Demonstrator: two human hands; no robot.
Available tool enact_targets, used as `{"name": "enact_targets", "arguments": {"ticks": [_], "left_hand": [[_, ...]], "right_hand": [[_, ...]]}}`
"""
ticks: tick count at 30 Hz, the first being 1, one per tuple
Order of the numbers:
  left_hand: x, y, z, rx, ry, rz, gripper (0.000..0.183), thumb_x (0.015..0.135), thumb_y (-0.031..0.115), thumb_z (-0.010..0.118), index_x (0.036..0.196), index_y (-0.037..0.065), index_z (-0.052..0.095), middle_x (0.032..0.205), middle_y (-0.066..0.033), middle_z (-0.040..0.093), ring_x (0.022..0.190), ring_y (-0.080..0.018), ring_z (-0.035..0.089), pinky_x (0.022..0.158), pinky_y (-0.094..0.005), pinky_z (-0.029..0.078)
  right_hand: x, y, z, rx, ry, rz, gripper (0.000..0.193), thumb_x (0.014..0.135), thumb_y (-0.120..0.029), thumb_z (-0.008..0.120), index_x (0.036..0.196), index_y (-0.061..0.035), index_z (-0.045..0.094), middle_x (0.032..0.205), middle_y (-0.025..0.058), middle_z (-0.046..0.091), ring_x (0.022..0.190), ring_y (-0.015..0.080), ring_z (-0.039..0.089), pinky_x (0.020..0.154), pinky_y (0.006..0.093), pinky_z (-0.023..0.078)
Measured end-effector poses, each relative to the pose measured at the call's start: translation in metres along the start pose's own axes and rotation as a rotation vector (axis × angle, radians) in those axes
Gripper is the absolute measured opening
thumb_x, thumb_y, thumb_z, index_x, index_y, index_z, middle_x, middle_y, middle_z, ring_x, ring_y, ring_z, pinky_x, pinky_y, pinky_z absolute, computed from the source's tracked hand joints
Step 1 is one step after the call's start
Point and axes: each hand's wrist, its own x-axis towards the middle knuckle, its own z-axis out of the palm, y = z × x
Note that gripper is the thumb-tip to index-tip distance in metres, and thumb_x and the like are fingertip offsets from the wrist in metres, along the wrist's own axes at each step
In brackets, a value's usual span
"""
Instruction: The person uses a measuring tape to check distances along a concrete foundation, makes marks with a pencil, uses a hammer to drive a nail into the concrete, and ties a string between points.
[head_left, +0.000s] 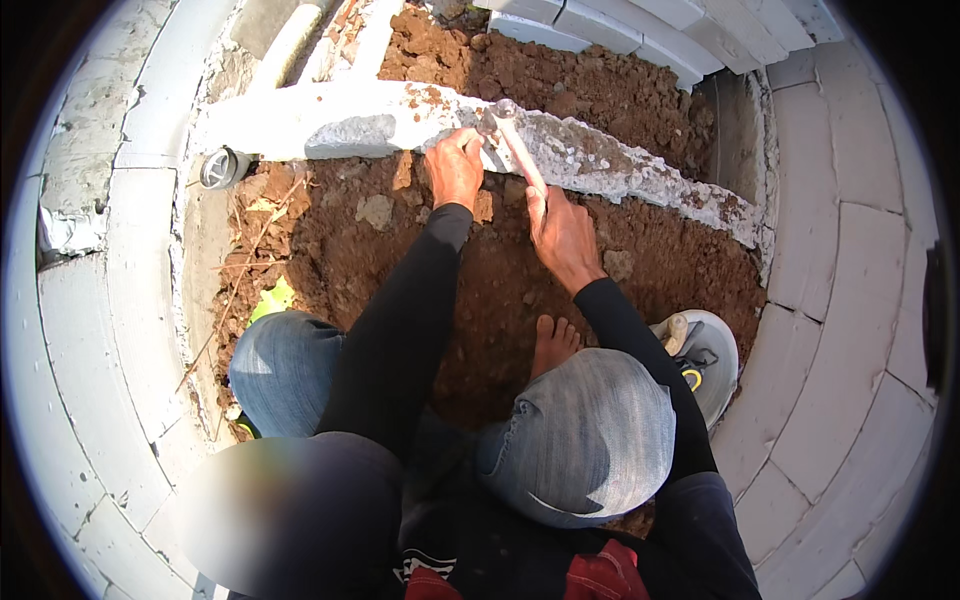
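Observation:
My right hand (565,238) is wrapped round the pale handle of a hammer (522,155). The hammer's head lies over the rough white concrete beam (360,112) that crosses the pit, right beside my other hand. At the near edge of that beam, my left hand (456,170) is closed, its fingers pinched together. Whatever sits between those fingers is too small and too hidden to make out. Brown soil (400,270) with loose stones lies below both hands, and more of it lies beyond the beam.
Light grey block walls rise at the left (150,290) and right (800,390). A grey pipe end (222,168) sticks out by the left wall. A white bucket (725,365) holding tools stands right of my knee. White blocks (600,28) are stacked at the far side.

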Motion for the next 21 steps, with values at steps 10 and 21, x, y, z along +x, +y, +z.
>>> {"name": "enact_targets", "arguments": {"ticks": [10,21], "left_hand": [[0.000,-0.004,0.000,-0.027,0.006,0.025,0.006,0.087,0.002,0.066,0.086,-0.003,0.064,0.075,-0.0253,0.058,0.068,-0.0435,0.057,0.065,-0.0414,0.049],[0.003,-0.004,-0.002,-0.052,0.021,-0.017,0.006,0.087,0.005,0.067,0.090,0.000,0.068,0.075,-0.0256,0.063,0.077,-0.0477,0.065,0.067,-0.0474,0.051]], "right_hand": [[0.002,-0.001,0.007,-0.030,0.043,-0.068,0.036,0.104,-0.032,0.055,0.092,0.0019,0.056,0.057,0.0244,0.058,0.053,0.0448,0.062,0.049,0.0531,0.045],[0.001,-0.003,0.008,0.037,0.061,-0.038,0.036,0.103,-0.033,0.056,0.091,0.0011,0.055,0.062,0.0272,0.060,0.058,0.0487,0.061,0.052,0.0559,0.045]]}}
